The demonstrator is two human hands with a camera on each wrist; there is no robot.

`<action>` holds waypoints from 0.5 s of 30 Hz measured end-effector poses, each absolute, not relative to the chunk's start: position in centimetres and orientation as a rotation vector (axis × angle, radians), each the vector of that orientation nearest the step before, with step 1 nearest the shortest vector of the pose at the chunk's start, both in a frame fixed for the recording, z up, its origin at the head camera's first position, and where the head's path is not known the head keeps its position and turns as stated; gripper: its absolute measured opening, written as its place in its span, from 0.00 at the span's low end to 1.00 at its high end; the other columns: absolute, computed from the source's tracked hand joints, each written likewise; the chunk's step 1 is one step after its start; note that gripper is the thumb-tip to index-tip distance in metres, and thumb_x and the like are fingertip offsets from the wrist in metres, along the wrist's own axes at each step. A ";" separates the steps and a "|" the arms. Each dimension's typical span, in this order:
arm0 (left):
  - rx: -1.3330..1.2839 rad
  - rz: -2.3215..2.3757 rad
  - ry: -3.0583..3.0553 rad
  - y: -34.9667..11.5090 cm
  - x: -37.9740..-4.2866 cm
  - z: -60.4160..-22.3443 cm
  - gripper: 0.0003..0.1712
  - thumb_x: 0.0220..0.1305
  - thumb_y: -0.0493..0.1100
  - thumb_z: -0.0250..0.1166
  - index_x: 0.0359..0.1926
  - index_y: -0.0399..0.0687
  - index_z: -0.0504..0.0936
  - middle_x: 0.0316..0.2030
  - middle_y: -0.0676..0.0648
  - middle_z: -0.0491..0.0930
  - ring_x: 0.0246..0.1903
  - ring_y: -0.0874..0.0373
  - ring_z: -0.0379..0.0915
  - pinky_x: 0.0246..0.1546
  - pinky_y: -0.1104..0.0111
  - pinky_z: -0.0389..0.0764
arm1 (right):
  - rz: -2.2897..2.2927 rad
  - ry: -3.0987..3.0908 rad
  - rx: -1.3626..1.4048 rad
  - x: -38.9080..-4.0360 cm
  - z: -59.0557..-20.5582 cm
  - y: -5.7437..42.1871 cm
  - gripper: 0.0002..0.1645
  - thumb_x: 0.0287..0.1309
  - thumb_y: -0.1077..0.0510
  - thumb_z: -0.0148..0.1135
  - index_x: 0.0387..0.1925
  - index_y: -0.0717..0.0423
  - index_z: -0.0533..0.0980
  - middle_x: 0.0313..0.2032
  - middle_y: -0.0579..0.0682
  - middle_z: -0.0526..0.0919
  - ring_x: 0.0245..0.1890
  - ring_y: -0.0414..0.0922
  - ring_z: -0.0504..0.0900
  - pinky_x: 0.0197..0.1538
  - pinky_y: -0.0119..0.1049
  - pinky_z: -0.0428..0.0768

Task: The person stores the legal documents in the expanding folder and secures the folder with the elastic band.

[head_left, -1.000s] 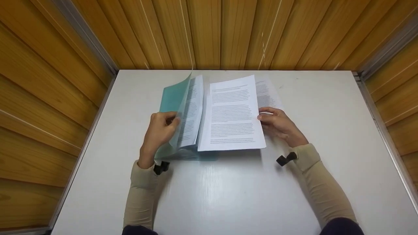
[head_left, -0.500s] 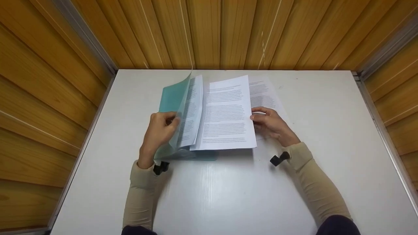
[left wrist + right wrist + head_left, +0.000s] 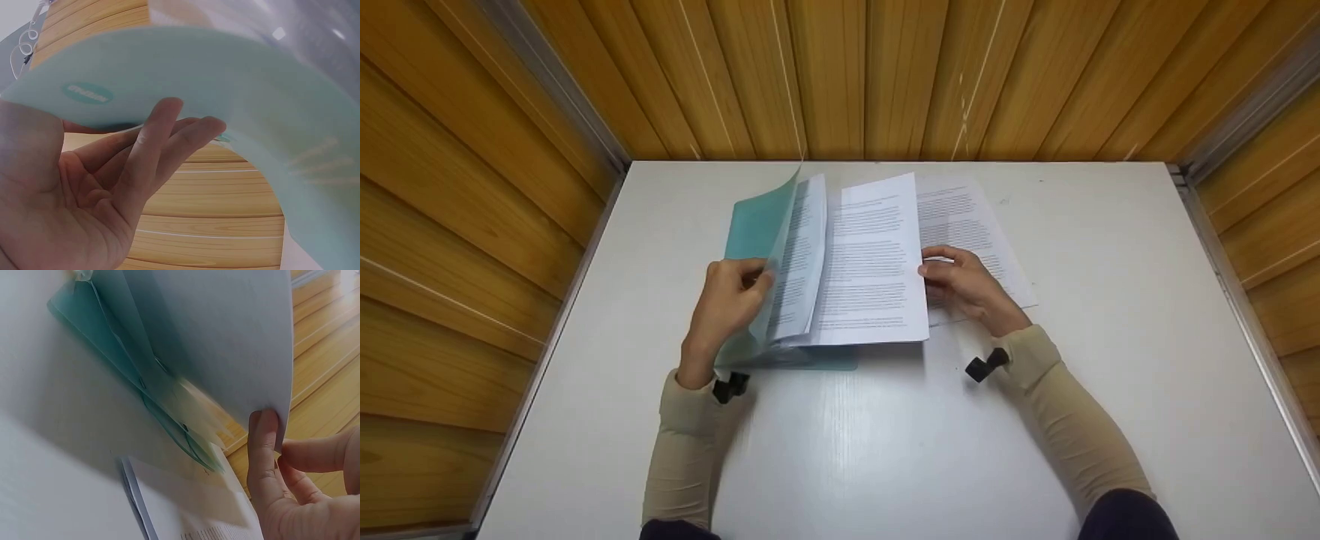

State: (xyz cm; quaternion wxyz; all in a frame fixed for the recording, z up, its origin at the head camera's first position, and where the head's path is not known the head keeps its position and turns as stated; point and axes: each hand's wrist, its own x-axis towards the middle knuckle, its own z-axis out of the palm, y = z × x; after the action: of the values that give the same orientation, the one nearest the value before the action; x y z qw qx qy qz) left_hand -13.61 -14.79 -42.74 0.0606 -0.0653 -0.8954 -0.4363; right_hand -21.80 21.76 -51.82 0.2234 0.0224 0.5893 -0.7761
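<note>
A teal translucent folder stands partly open on the table, with printed sheets inside. My left hand pinches its raised front cover, which bows in a curve in the left wrist view. White printed paper is held tilted up by my right hand, thumb and fingers on its right edge. Its left side reaches into the folder's opening, behind the sheets there. The right wrist view shows the paper's blank back and the fingers pinching its edge.
More printed paper lies on the white table behind and under my right hand. Wood-panelled walls border the table at the back and both sides. A small black camera mount sits on my right wrist.
My right hand has moved left, carrying the paper further into the folder. More of the printed paper lying on the table now shows. My left hand and the cover have stayed put.
</note>
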 end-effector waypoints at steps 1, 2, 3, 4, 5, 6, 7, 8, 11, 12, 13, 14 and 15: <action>-0.198 -1.324 -2.707 -14.8 -13.6 -42.8 0.18 0.72 0.35 0.61 0.55 0.30 0.88 0.46 0.37 0.90 0.34 0.49 0.82 0.34 0.61 0.80 | -2.140 1.629 0.061 -21.8 -51.8 21.7 0.17 0.69 0.73 0.61 0.57 0.64 0.74 0.40 0.49 0.91 0.39 0.44 0.90 0.44 0.35 0.88; -0.200 -1.321 -2.708 -14.8 -13.6 -42.8 0.18 0.72 0.35 0.60 0.56 0.30 0.88 0.46 0.37 0.90 0.34 0.50 0.82 0.34 0.61 0.80 | -2.139 1.626 0.067 -21.8 -51.8 21.6 0.18 0.69 0.72 0.62 0.58 0.64 0.74 0.40 0.49 0.91 0.39 0.44 0.90 0.44 0.36 0.88; -0.202 -1.318 -2.709 -14.7 -13.6 -42.8 0.18 0.72 0.35 0.60 0.56 0.30 0.88 0.47 0.37 0.90 0.34 0.50 0.83 0.34 0.62 0.81 | -2.137 1.623 0.071 -21.7 -51.8 21.5 0.18 0.69 0.72 0.62 0.58 0.64 0.75 0.40 0.50 0.91 0.39 0.44 0.90 0.43 0.36 0.88; -0.202 -1.314 -2.709 -14.7 -13.5 -42.8 0.18 0.72 0.35 0.60 0.56 0.31 0.88 0.47 0.37 0.90 0.35 0.50 0.84 0.35 0.62 0.81 | -2.131 1.624 0.075 -21.7 -51.8 21.3 0.18 0.69 0.72 0.62 0.58 0.63 0.75 0.41 0.50 0.91 0.39 0.44 0.90 0.43 0.36 0.88; -0.202 -1.310 -2.712 -14.7 -13.5 -42.8 0.18 0.72 0.35 0.60 0.56 0.31 0.88 0.47 0.37 0.90 0.35 0.50 0.84 0.35 0.62 0.81 | -2.129 1.617 0.078 -21.7 -51.7 21.2 0.18 0.69 0.72 0.62 0.58 0.63 0.74 0.41 0.50 0.90 0.39 0.44 0.90 0.43 0.36 0.87; -0.202 -1.303 -2.715 -14.7 -13.5 -42.9 0.18 0.72 0.35 0.60 0.56 0.31 0.88 0.47 0.37 0.90 0.35 0.51 0.84 0.35 0.63 0.81 | -2.126 1.614 0.082 -21.7 -51.7 21.1 0.18 0.69 0.72 0.62 0.59 0.63 0.74 0.41 0.51 0.90 0.39 0.44 0.90 0.43 0.37 0.87; -0.200 -1.295 -2.718 -14.7 -13.5 -42.9 0.18 0.72 0.35 0.60 0.56 0.31 0.88 0.47 0.37 0.90 0.36 0.51 0.84 0.35 0.63 0.81 | -2.123 1.611 0.087 -21.7 -51.6 20.9 0.19 0.69 0.72 0.62 0.59 0.63 0.74 0.42 0.51 0.90 0.39 0.44 0.89 0.43 0.37 0.87; -0.199 -1.290 -2.721 -14.7 -13.5 -42.9 0.18 0.72 0.35 0.60 0.57 0.32 0.88 0.48 0.38 0.90 0.36 0.51 0.85 0.35 0.63 0.81 | -2.124 1.603 0.091 -21.6 -51.6 20.8 0.19 0.69 0.72 0.62 0.59 0.63 0.74 0.42 0.52 0.90 0.39 0.45 0.89 0.43 0.37 0.87; -0.192 -1.293 -2.723 -14.8 -13.5 -42.9 0.19 0.72 0.35 0.60 0.57 0.32 0.88 0.48 0.38 0.90 0.35 0.51 0.83 0.35 0.63 0.81 | -2.129 1.593 0.085 -21.7 -51.5 20.3 0.19 0.69 0.72 0.62 0.59 0.65 0.74 0.42 0.53 0.90 0.40 0.45 0.89 0.44 0.38 0.87; -0.191 -1.296 -2.722 -14.8 -13.5 -42.8 0.19 0.72 0.35 0.60 0.57 0.32 0.88 0.48 0.38 0.90 0.35 0.51 0.83 0.35 0.63 0.81 | -2.132 1.591 0.088 -21.7 -51.5 20.1 0.19 0.69 0.72 0.62 0.59 0.65 0.74 0.42 0.53 0.90 0.40 0.45 0.89 0.44 0.38 0.88; -0.191 -1.299 -2.721 -14.8 -13.5 -42.8 0.19 0.72 0.35 0.60 0.57 0.32 0.88 0.48 0.38 0.90 0.35 0.51 0.83 0.35 0.63 0.81 | -2.134 1.588 0.088 -21.7 -51.5 19.9 0.18 0.69 0.72 0.62 0.58 0.65 0.74 0.42 0.53 0.90 0.40 0.46 0.89 0.45 0.38 0.88; -0.192 -1.300 -2.719 -14.8 -13.5 -42.8 0.18 0.72 0.35 0.60 0.57 0.32 0.88 0.48 0.38 0.90 0.35 0.51 0.82 0.35 0.64 0.80 | -2.134 1.585 0.087 -21.8 -51.4 19.8 0.18 0.69 0.72 0.62 0.58 0.65 0.74 0.43 0.53 0.90 0.40 0.46 0.90 0.45 0.39 0.88; -0.193 -1.297 -2.719 -14.8 -13.5 -42.8 0.18 0.72 0.35 0.60 0.57 0.32 0.88 0.48 0.38 0.90 0.34 0.51 0.82 0.34 0.64 0.80 | -2.131 1.590 0.086 -21.8 -51.4 19.6 0.18 0.69 0.72 0.62 0.58 0.65 0.75 0.43 0.53 0.90 0.40 0.45 0.90 0.45 0.39 0.88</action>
State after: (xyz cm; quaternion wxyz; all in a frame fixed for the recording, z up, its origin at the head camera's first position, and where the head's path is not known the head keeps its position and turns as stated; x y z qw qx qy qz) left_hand -13.51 -14.78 -42.76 0.0615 -0.0637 -0.8990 -0.4289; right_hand -21.76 19.62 -51.39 0.2385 0.0314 0.5805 -0.7779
